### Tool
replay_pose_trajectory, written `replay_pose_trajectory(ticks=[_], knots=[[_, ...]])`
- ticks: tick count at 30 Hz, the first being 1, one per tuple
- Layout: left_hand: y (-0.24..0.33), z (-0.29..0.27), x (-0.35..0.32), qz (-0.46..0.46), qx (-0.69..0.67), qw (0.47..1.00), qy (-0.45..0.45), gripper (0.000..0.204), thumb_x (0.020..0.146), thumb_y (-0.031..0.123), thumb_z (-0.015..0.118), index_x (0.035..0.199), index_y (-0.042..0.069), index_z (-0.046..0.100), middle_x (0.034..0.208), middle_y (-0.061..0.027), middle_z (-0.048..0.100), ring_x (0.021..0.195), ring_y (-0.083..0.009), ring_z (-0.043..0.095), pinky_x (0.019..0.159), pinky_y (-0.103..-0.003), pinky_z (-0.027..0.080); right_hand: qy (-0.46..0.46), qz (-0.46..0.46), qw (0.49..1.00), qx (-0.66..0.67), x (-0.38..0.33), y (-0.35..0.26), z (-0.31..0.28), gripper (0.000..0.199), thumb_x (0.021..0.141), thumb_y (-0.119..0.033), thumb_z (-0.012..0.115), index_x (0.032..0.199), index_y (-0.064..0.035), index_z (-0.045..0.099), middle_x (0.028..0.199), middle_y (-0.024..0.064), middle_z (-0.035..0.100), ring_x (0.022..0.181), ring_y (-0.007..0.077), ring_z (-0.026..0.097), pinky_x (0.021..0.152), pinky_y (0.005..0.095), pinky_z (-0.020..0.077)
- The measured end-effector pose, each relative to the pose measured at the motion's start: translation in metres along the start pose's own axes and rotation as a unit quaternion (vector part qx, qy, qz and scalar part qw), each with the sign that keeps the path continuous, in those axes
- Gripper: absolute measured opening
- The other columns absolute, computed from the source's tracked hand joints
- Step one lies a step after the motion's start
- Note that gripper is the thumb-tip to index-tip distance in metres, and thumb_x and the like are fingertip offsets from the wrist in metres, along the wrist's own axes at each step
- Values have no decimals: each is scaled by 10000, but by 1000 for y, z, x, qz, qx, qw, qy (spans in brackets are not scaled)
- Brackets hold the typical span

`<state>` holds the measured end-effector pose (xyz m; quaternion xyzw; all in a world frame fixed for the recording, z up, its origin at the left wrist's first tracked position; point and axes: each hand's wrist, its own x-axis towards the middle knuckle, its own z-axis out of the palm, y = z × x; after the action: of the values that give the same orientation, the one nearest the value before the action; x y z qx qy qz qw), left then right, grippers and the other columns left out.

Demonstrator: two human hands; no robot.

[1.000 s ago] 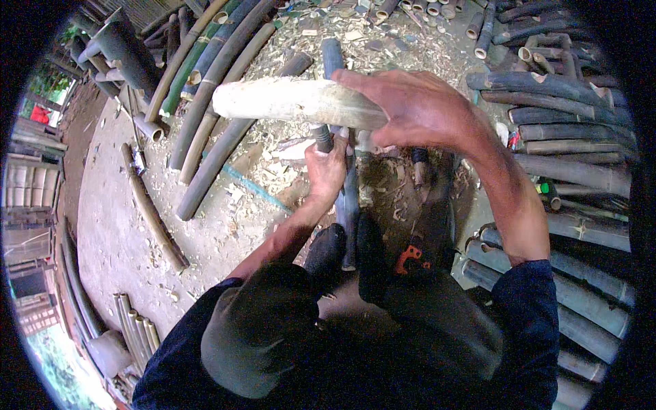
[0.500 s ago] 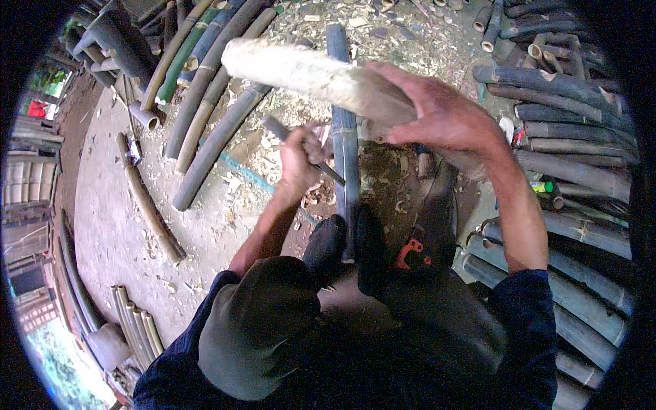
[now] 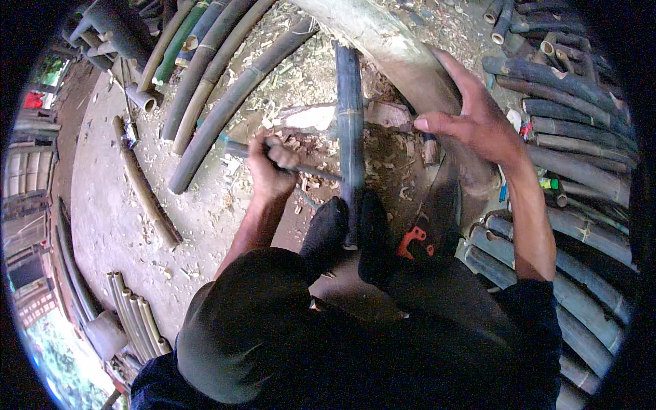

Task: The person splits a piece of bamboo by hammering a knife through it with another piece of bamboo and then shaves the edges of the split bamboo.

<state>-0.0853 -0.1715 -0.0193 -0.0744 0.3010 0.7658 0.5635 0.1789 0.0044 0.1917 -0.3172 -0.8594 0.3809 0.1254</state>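
Observation:
A dark bamboo pole (image 3: 350,113) lies lengthwise in front of me, its near end between my dark-covered feet (image 3: 325,232). My left hand (image 3: 270,171) is closed around a chisel (image 3: 318,173), a thin dark rod with a thicker handle. Its tip meets the left side of the pole, just beyond my feet. In my right hand (image 3: 482,119) is a thick, pale wooden club (image 3: 389,51), raised above the ground and slanting to the far left past the pole. Thumb and fingers span the club; its far end runs out of the picture.
Beneath the pole lies a wooden block (image 3: 307,117) amid scattered shavings. An orange handle (image 3: 413,240) rests right of my feet. Bamboo poles (image 3: 246,102) lie at the far left, and stacked bamboo (image 3: 581,236) lines the right. A curved bamboo strip (image 3: 147,188) is on the left floor.
The wooden club has swung from over the pole toward the far right, uncovering the block beneath. My left hand has shifted slightly left and nearer with the chisel.

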Motion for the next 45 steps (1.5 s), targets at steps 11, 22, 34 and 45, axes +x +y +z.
replay_pose_trajectory(ticks=[11,22,34,45], knots=[[-32,-2,-7,-52,80,995,33,355,966,332,521,691,107,519,492,73,241,413,-101,242,445,-278,236,-2,-38,999,-21,-10,-10,15,954,729,-330,826,1469,27,342,1409,207,494,1277,278,505,1080,367,386],[-53,47,-21,50,237,969,42,260,923,261,689,815,46,590,610,-24,529,449,-89,429,397,-260,308,-13,-115,993,-36,17,-48,8,883,724,-270,783,1478,-69,368,1279,195,579,1166,300,578,1013,396,439],[-87,69,-30,90,379,921,-31,179,946,183,648,845,35,647,657,12,572,516,-72,452,469,-279,361,-62,-168,978,-103,14,-51,-23,917,674,-202,737,1500,-82,358,1444,232,473,1280,268,531,1087,388,394],[-97,74,-24,40,384,922,-6,177,903,183,666,815,30,683,691,-21,640,521,-84,527,444,-267,381,-138,-65,984,-96,-5,-19,-35,962,664,-217,770,1502,-31,334,1462,180,469,1357,274,444,1134,363,324]])
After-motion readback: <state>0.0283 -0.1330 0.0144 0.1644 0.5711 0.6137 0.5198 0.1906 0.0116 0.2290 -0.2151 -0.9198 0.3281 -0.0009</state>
